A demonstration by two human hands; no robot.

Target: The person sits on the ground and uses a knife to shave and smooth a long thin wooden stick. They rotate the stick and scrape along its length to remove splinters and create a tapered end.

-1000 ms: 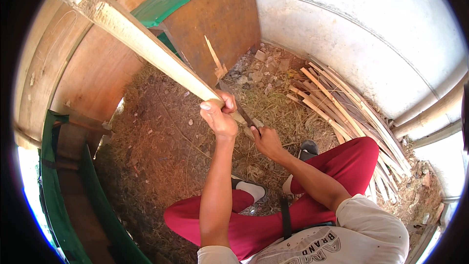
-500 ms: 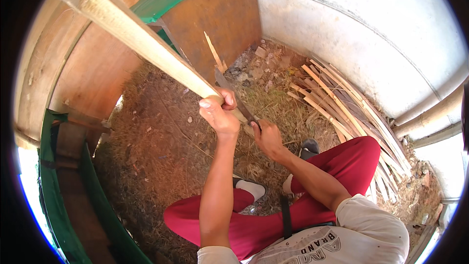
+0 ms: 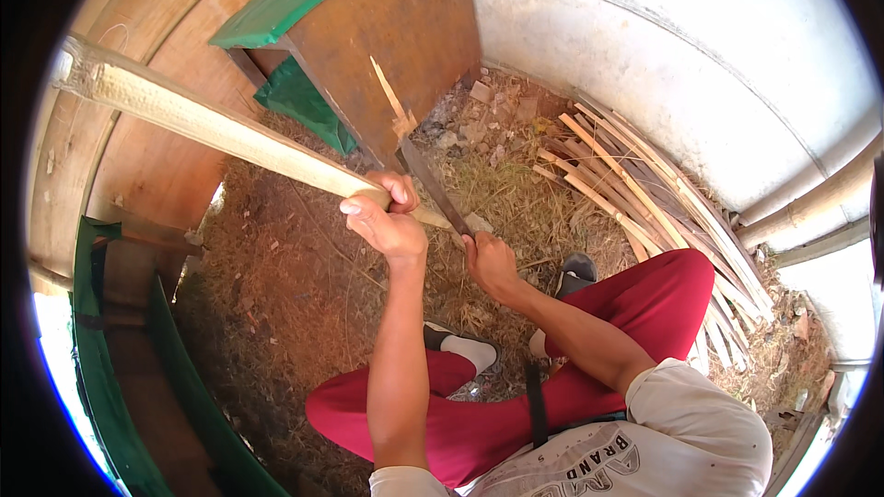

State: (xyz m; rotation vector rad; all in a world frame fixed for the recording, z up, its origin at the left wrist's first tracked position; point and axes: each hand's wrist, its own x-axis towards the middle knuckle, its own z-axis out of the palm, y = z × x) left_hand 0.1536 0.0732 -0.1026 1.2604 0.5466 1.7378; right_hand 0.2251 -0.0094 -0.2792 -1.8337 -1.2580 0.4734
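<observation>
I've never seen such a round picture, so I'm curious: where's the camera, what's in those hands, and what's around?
There's no robot, just a bare-handed person. The camera sits on that person's head, looking down, and its fisheye lens bends straight edges. The left hand grips a long pale piece of wood; the right hand holds a long dark knife. Dry grass litters the ground, and a pile of thin strips lies to the right, near the pale wall.

brown wooden box [image 3: 396, 46] with green cover [image 3: 299, 0], pale wall [image 3: 663, 28] behind, round pole [image 3: 810, 189] at right, straw-strewn dirt floor [image 3: 276, 285]
</observation>
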